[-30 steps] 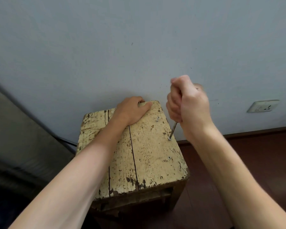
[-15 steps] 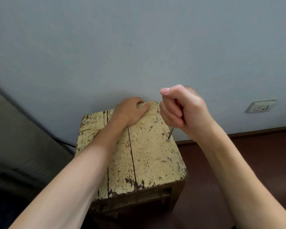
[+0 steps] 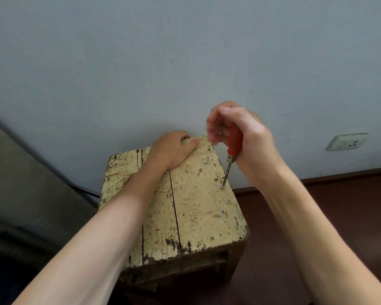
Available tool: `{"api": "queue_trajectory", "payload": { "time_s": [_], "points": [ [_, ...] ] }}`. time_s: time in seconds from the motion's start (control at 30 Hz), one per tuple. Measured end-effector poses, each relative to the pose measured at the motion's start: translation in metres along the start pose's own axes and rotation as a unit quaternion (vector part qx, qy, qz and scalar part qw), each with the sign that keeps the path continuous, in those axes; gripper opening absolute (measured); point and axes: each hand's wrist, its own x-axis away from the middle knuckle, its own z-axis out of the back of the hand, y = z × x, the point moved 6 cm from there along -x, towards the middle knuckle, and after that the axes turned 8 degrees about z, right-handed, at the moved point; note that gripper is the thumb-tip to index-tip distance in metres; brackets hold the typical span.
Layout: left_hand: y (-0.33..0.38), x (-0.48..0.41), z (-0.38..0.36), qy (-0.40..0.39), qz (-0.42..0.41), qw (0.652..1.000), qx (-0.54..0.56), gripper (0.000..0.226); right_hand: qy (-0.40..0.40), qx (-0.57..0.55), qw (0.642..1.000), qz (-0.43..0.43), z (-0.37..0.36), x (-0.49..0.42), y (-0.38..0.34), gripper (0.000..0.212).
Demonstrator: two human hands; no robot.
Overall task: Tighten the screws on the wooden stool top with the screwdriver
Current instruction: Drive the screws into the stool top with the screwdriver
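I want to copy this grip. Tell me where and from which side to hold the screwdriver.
Grip the screwdriver by its red handle, coming from the right and above, as the right hand does. The shaft stands nearly upright, its tip in the middle screw near the stool top's right edge, so a top grip probably presses straight down.

We find no text, label, brand or number that we can read anywhere here (the wall socket (image 3: 347,141) shows only its holes, too small and blurred for any marking).

Stool (image 3: 191,208) against the wall (image 3: 185,62), left hand (image 3: 172,150) on its 12 o'clock edge, screwdriver (image 3: 230,159) tip on a screw (image 3: 223,186) at 2 o'clock, wall socket (image 3: 346,142) at 3 o'clock
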Motion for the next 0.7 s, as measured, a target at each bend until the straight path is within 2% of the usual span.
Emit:
{"api": "queue_trajectory", "payload": {
  "time_s": [0.1, 0.17, 0.27, 0.33, 0.4, 0.47, 0.5, 0.6, 0.7],
  "points": [
    [0.004, 0.001, 0.0, -0.015, -0.009, 0.999, -0.029, 0.062, -0.128, -0.073, 0.988, -0.055, -0.005, 0.004, 0.0, 0.027],
    [0.003, 0.001, 0.001, -0.012, -0.005, 1.0, -0.018, 0.067, -0.138, -0.053, 0.987, -0.069, -0.006, 0.007, -0.001, 0.036],
    [0.001, 0.0, 0.0, 0.001, -0.001, 1.0, -0.001, 0.06, -0.055, -0.036, 0.996, -0.063, 0.0, 0.005, 0.0, 0.049],
    [0.001, -0.001, -0.001, -0.002, -0.003, 1.0, 0.0, 0.057, 0.065, -0.05, 0.996, -0.037, 0.003, 0.006, 0.002, 0.049],
    [0.0, -0.001, -0.001, -0.004, 0.0, 1.0, 0.002, 0.058, 0.219, -0.039, 0.975, 0.016, 0.008, 0.017, 0.002, 0.049],
    [0.0, -0.001, -0.001, -0.005, 0.0, 1.0, 0.003, 0.059, 0.277, -0.024, 0.959, 0.045, 0.008, 0.024, 0.002, 0.047],
    [0.0, -0.001, -0.001, -0.005, 0.0, 1.0, 0.002, 0.059, 0.266, -0.017, 0.963, 0.039, 0.006, 0.024, 0.002, 0.046],
    [0.002, 0.0, 0.0, -0.003, 0.0, 1.0, 0.0, 0.058, 0.164, 0.029, 0.986, -0.008, 0.004, 0.011, 0.002, 0.038],
    [0.003, 0.001, 0.001, -0.006, 0.001, 1.0, 0.001, 0.058, 0.067, 0.054, 0.996, 0.035, 0.003, 0.003, -0.007, 0.02]
  ]
}}
